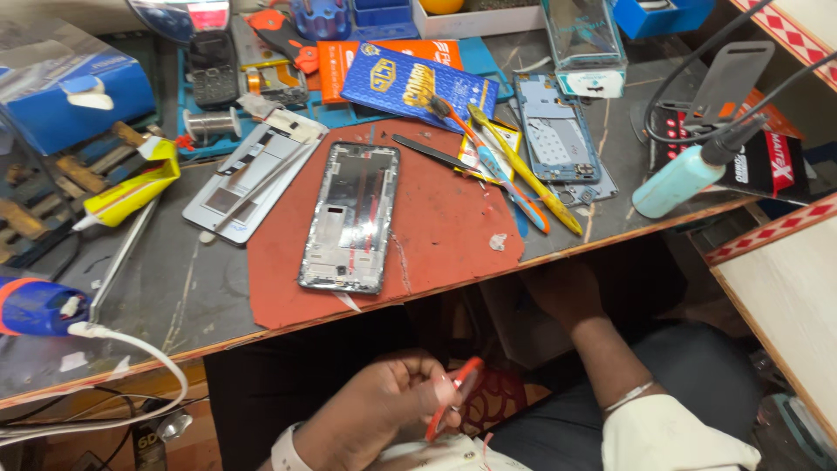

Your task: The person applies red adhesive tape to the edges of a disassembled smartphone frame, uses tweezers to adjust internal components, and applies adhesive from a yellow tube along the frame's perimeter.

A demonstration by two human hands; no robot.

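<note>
A phone frame [350,216] lies stripped and face up on a red mat [436,227] near the front edge of the bench [174,296], with no screen or back fitted. Nothing is being worked into it at this moment, so any refitting looks not yet begun. The person's left hand [384,410] is below the front edge, over the lap, fingers curled shut around a small red tool [449,397], possibly tweezers or cutters; its tip is too blurred to tell. The right hand [562,292] reaches under the bench into shadow, and I cannot tell whether its fingers are apart or together, or whether they hold anything. A second frame [248,179] rests just left of the mat, a third [558,135] towards the back right. Two toothbrushes [514,174] cross the mat's right edge. A glue tube [131,187] lies at the left, and a pale bottle [676,183] lies at the right edge. The back row of boxes is cut off.
</note>
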